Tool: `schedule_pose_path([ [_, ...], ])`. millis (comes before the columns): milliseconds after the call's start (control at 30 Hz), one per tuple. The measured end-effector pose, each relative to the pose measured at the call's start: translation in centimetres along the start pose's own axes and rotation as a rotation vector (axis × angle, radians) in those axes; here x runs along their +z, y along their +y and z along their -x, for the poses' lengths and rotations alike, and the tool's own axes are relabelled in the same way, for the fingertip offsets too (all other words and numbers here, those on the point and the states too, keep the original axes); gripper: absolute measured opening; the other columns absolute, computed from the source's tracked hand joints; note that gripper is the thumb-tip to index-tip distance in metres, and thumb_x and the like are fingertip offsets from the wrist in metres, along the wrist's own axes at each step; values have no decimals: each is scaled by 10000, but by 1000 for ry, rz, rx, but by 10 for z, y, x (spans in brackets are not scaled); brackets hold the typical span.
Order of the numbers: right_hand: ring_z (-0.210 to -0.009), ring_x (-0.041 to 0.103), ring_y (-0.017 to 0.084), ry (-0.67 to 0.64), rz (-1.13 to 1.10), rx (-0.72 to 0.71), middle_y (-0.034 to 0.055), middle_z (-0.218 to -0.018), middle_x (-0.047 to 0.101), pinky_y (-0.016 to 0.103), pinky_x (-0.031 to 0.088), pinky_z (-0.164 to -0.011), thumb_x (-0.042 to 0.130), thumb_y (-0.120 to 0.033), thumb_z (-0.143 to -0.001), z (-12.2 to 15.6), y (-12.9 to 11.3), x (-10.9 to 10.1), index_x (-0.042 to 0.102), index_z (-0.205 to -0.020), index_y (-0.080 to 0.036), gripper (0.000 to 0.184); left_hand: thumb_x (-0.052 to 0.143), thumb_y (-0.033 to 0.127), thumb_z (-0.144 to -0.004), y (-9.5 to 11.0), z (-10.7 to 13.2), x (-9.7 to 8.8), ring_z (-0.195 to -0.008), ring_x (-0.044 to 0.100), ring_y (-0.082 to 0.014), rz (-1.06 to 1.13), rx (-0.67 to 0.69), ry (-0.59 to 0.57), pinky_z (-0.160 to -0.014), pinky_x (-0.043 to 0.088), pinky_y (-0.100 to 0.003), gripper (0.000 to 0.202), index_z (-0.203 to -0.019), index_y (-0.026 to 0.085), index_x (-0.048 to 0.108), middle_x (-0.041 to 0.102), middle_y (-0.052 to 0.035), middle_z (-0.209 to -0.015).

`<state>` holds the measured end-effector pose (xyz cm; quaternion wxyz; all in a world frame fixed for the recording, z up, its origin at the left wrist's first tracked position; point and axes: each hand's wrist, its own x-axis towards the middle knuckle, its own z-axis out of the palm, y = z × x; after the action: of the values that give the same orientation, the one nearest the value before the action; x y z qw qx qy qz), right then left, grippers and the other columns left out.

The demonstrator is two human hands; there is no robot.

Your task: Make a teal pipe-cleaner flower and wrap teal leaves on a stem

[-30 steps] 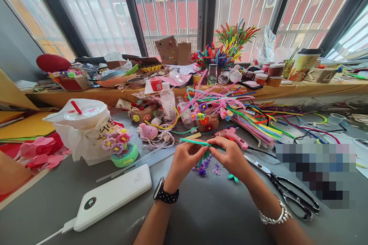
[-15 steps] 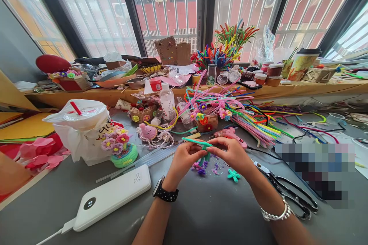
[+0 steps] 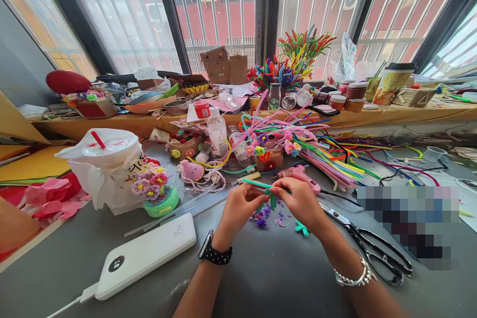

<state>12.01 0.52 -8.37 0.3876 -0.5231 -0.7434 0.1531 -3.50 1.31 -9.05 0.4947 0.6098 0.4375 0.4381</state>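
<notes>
Between my two hands is a green pipe cleaner (image 3: 257,183), its straight end pointing left and its other part bent into loops below my fingers. My left hand (image 3: 240,206) is closed, pinching it between thumb and fingers. From the other side my right hand (image 3: 296,201) is closed on it too, fingertips meeting near the bend. Purple and pink fuzz scraps (image 3: 262,218) lie on the table under the hands. A green pipe-cleaner flower (image 3: 301,228) rests beside my right wrist, partly hidden by it.
Black-handled scissors (image 3: 368,243) lie right of my right forearm, near a blurred-out flat object (image 3: 406,223). A pink glue gun (image 3: 300,175) sits behind my hands, before a bundle of pipe cleaners (image 3: 331,159). On the left are a white power bank (image 3: 149,256) and a bagged cup (image 3: 108,169).
My right hand has shifted slightly left and down, covering more of the green flower. The looped part of the held pipe cleaner has turned a little.
</notes>
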Motion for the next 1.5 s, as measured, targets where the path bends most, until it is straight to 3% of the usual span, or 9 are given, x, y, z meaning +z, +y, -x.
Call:
schedule_pose_path([
  [300, -621, 583, 161, -51, 1, 6, 19, -676, 656, 250, 414, -559, 510, -270, -787, -1, 0, -4, 621, -690, -177, 174, 692, 253, -584, 4, 0, -5, -640, 599, -155, 57, -89, -103, -548, 444, -222, 229, -773, 131, 653, 676, -51, -703],
  [533, -704, 601, 164, -60, -197, 18, 35, -765, 674, 245, 443, -626, 516, -303, -780, -1, 0, -6, 637, -781, -168, 181, 663, 258, -633, 1, -1, -5, -691, 584, -149, 120, 5, -63, -640, 456, -244, 208, -801, 139, 632, 651, -47, -744],
  [700, -653, 577, 157, -60, -189, 61, 26, -700, 659, 243, 423, -597, 497, -276, -788, -2, 1, -6, 652, -761, -162, 194, 674, 294, -620, -4, -1, -1, -669, 570, -143, 106, -3, -19, -603, 447, -235, 278, -834, 131, 604, 624, -37, -723],
  [933, -682, 589, 177, -135, -316, 127, 42, -719, 664, 254, 444, -616, 504, -374, -766, -3, 2, -4, 668, -767, -160, 269, 661, 285, -627, -2, 0, 7, -720, 582, -154, 132, -86, -134, -663, 439, -248, 256, -810, 113, 614, 656, -50, -755],
  [1233, -656, 567, 149, -186, -224, 99, 38, -692, 626, 233, 433, -607, 529, -350, -748, -3, 4, -9, 643, -694, -146, 240, 668, 268, -625, 5, 0, -8, -594, 564, -129, 119, -82, -149, -531, 409, -212, 276, -849, 128, 587, 637, -22, -645],
  [1500, -639, 526, 130, -156, -243, 51, 17, -654, 574, 218, 410, -587, 513, -325, -770, -3, 0, -11, 622, -683, -143, 229, 627, 315, -659, 8, 1, -13, -621, 541, -141, 4, -40, -98, -598, 420, -232, 198, -710, 126, 658, 617, -27, -637],
])
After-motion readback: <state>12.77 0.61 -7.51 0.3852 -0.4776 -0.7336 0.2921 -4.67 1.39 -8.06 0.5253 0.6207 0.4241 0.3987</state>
